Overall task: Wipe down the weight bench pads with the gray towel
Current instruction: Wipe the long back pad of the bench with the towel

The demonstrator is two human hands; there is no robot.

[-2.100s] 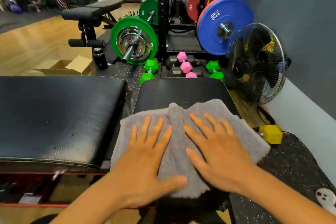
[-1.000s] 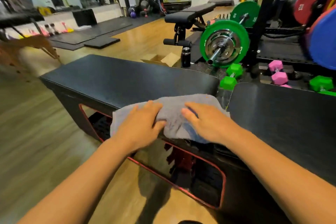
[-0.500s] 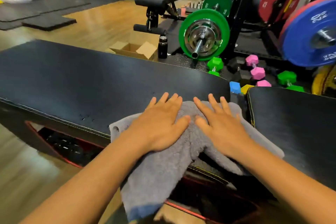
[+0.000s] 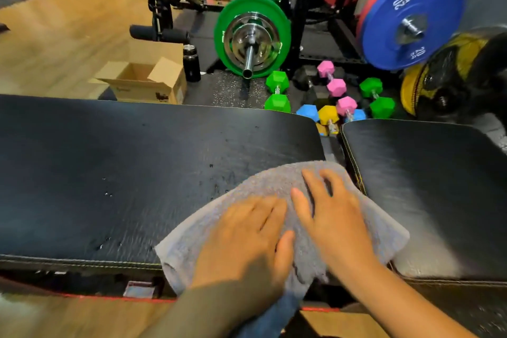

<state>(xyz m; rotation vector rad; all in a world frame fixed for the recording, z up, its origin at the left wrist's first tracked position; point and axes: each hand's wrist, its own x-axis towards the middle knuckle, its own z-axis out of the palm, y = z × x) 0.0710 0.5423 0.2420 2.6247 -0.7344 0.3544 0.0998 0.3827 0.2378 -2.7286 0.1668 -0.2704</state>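
Observation:
The gray towel (image 4: pixel 263 186) lies spread over the right end of the long black bench pad (image 4: pixel 123 173), and its right corner reaches across the gap onto the shorter black pad (image 4: pixel 433 186). My left hand (image 4: pixel 247 239) presses flat on the towel near the pad's front edge. My right hand (image 4: pixel 332 217) lies flat on the towel beside it, fingers spread, over the gap. A towel corner hangs off the front edge below my left wrist. Small droplets dot the long pad to the left of the towel.
Behind the bench lie several coloured dumbbells (image 4: pixel 277 90), a green-plated barbell end (image 4: pixel 251 38), blue plates (image 4: pixel 408 19), a black bottle (image 4: pixel 191 63) and an open cardboard box (image 4: pixel 145 79). A fan (image 4: pixel 450 77) stands at the far right. Wooden floor lies on the left.
Both hands and the towel have slid right along the long pad, so the towel now reaches onto the shorter pad. The view has shifted right with them.

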